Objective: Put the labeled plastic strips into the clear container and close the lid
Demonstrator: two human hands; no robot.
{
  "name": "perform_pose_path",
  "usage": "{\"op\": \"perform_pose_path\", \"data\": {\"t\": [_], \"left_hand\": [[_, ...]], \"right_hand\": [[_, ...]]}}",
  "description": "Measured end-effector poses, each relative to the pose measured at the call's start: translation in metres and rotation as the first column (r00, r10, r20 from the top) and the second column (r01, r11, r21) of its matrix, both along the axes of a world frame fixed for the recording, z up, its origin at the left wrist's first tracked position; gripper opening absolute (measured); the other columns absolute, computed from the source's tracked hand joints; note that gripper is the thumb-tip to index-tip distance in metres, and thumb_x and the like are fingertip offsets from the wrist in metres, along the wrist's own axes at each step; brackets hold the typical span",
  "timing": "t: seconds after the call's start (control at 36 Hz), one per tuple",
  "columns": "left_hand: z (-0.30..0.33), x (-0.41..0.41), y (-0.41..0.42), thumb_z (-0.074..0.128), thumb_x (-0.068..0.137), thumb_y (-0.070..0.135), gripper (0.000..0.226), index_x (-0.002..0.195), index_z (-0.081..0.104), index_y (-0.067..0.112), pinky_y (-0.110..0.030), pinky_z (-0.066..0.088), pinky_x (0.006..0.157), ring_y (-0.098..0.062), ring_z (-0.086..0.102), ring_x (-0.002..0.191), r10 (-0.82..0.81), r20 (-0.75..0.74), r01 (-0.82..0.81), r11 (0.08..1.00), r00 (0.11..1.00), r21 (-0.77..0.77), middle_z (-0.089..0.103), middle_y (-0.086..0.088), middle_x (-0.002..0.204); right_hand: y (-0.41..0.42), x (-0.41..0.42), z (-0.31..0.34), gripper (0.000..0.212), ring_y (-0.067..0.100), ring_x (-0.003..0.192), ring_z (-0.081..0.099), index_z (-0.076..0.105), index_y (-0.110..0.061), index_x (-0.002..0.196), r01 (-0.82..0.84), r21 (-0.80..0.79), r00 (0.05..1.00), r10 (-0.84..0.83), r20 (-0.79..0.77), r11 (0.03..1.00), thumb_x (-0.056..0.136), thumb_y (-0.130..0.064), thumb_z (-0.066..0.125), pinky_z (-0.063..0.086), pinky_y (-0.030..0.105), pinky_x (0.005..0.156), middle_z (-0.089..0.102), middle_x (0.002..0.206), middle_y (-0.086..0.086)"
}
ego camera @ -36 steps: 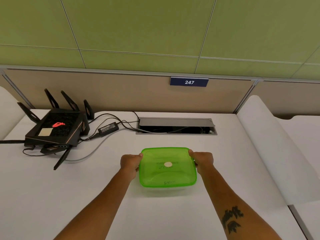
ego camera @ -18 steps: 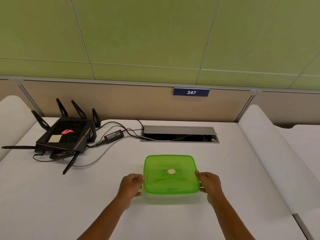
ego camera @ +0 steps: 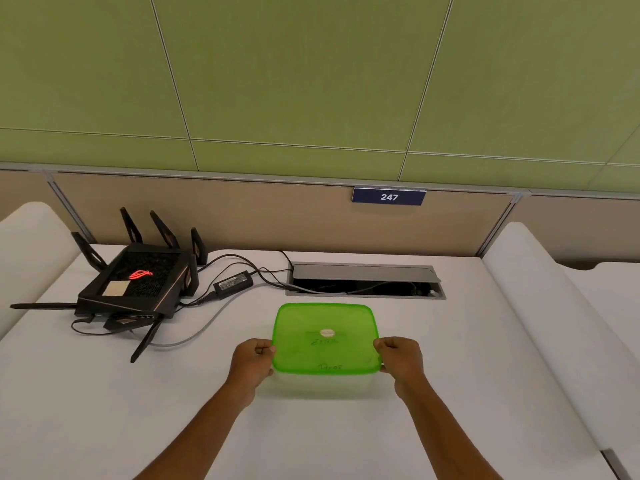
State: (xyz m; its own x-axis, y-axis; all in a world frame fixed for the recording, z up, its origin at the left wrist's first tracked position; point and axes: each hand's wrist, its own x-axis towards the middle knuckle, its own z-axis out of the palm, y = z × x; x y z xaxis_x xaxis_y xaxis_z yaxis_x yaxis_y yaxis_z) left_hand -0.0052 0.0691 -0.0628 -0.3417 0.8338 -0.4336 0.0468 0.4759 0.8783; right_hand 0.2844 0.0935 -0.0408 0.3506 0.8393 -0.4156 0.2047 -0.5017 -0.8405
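Container [ego camera: 323, 384] near router [ego camera: 138, 284], cables [ego camera: 242, 268]

On my feed I see two bare forearms coming up from the bottom edge, each ending in a hand. Nothing is worn on either one: no sleeves reach into view, and I can make out no watch, bracelet, ring or glove. The left hand [ego camera: 252, 362] shows me its back and a row of knuckles, with the thumb on top. The right hand [ego camera: 401, 358] looks the same, mirrored. Both forearms are slim and taper toward the wrists. I can see no marking on the stretch of either arm that shows. The elbows and upper arms are cut off by the frame.
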Motion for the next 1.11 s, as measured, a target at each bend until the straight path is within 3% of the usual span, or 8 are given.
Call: {"op": "perform_pose_path", "data": {"t": [0.22,0.36,0.5,0.72,0.81,0.89,1.0,1.11], "left_hand": [[0.001,-0.021,0.040,0.059,0.096,0.002,0.012,0.103,0.068,0.000,-0.042,0.059,0.075,-0.028,0.063,0.085,0.025,-0.005,-0.025,1.000,1.000,0.009,0.068,-0.016,0.096],[0.000,-0.026,0.054,0.057,0.096,0.000,0.016,0.108,0.067,-0.003,-0.048,0.059,0.082,-0.032,0.065,0.090,0.024,-0.012,-0.024,1.000,1.000,0.001,0.069,-0.020,0.102],[-0.005,-0.029,0.058,0.059,0.095,0.001,0.012,0.104,0.067,-0.001,-0.044,0.060,0.075,-0.030,0.064,0.088,0.035,-0.012,-0.035,0.999,0.999,-0.015,0.069,-0.018,0.100],[-0.009,-0.034,0.060,0.061,0.095,0.002,0.009,0.099,0.068,0.005,-0.034,0.057,0.063,-0.025,0.064,0.083,0.029,0.010,-0.029,0.999,1.000,-0.015,0.068,-0.013,0.094],[-0.008,-0.035,0.059,0.061,0.094,0.004,0.009,0.099,0.069,0.006,-0.036,0.058,0.066,-0.023,0.064,0.083,0.008,0.001,-0.008,1.000,1.000,-0.028,0.070,-0.012,0.095],[-0.008,-0.036,0.057,0.064,0.093,0.010,0.015,0.106,0.069,0.006,-0.045,0.058,0.079,-0.028,0.066,0.086,-0.025,-0.117,0.025,1.000,0.993,-0.006,0.072,-0.011,0.096],[-0.004,-0.035,0.049,0.067,0.091,0.036,0.046,0.129,0.058,0.011,-0.044,0.052,0.093,-0.029,0.063,0.107,-0.091,-0.389,0.117,0.992,0.917,0.044,0.064,-0.012,0.118],[-0.001,-0.037,0.041,0.051,0.091,0.059,0.081,0.153,0.031,0.010,-0.051,0.035,0.114,-0.030,0.034,0.145,-0.159,-0.758,0.278,0.960,0.632,0.030,0.038,-0.013,0.155]], "right_hand": [[0.035,-0.025,0.006,0.014,0.037,0.090,0.075,0.078,-0.005,0.085,-0.033,-0.012,0.999,0.033,-0.015,0.999,0.092,-0.006,0.066,0.065,0.050,0.075,0.076,0.094,0.018],[0.049,-0.032,0.004,0.017,0.035,0.082,0.072,0.075,-0.008,0.078,-0.039,-0.020,0.999,0.040,0.013,0.999,0.092,-0.004,0.066,0.064,0.053,0.078,0.075,0.095,0.022],[0.056,-0.034,-0.004,0.015,0.038,0.080,0.071,0.076,0.005,0.085,-0.056,-0.006,0.998,0.056,0.037,0.998,0.092,-0.004,0.065,0.062,0.058,0.079,0.074,0.095,0.029],[0.060,-0.034,-0.008,0.015,0.029,0.075,0.065,0.076,0.001,0.083,-0.071,0.012,0.996,0.071,0.049,0.997,0.092,-0.004,0.065,0.062,0.059,0.081,0.074,0.096,0.030],[0.058,-0.034,-0.003,0.015,0.028,0.076,0.067,0.075,-0.009,0.082,-0.102,-0.003,0.992,0.102,0.070,0.995,0.093,-0.009,0.066,0.062,0.056,0.081,0.076,0.095,0.024],[0.057,-0.033,0.001,0.013,0.030,0.093,0.071,0.075,-0.012,0.100,-0.168,-0.011,0.971,0.168,0.169,0.986,0.094,-0.020,0.067,0.059,0.048,0.092,0.076,0.100,0.014],[0.054,-0.031,0.003,0.049,0.025,0.124,0.057,0.055,-0.009,0.139,-0.303,0.028,0.848,0.256,0.465,0.953,0.099,-0.035,0.061,0.046,0.037,0.104,0.063,0.131,0.009],[0.053,-0.029,0.009,0.065,0.024,0.149,0.033,0.036,-0.012,0.155,-0.481,0.056,0.646,0.310,0.698,0.875,0.101,-0.046,0.051,0.038,0.041,0.116,0.039,0.159,0.005]]}}
